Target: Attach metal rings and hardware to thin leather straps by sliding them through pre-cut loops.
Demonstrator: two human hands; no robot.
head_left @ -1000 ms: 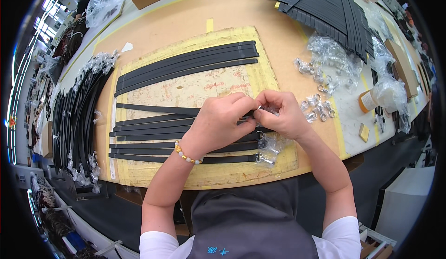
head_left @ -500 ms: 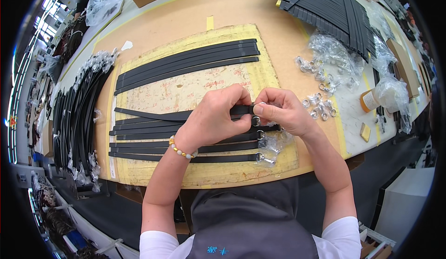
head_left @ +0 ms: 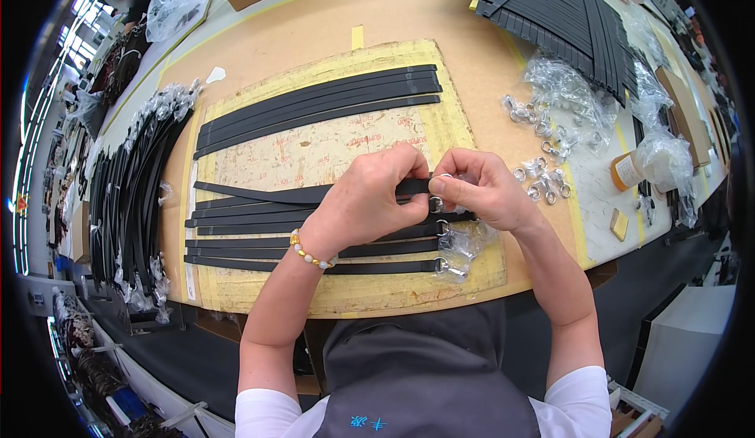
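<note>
Between my two hands is the right end of a black strap [head_left: 275, 194], its length running left over the yellow-edged board [head_left: 330, 300]. My left hand [head_left: 373, 194] pinches the strap a little short of its end. Fingers of my right hand [head_left: 476, 190] close on the very tip, where a bit of clear plastic shows; the hardware there is mostly hidden. Just below, several black straps [head_left: 354, 267] lie side by side, with metal snap hooks [head_left: 443, 265] in clear wrap at their right ends. Farther up the board rests a row of plain black straps [head_left: 314, 112].
Loose metal snap hooks [head_left: 543, 178] lie right of the board, near crumpled plastic bags [head_left: 566, 84]. A big stack of black straps [head_left: 543, 21] covers the far right. Finished-looking straps with wrapped ends [head_left: 141, 178] hang at the left edge. A yellow block [head_left: 619, 223] sits near right.
Both hands stay at the strap's end with almost no movement. The left wrist has shifted very slightly; the straps on the board lie as before.
</note>
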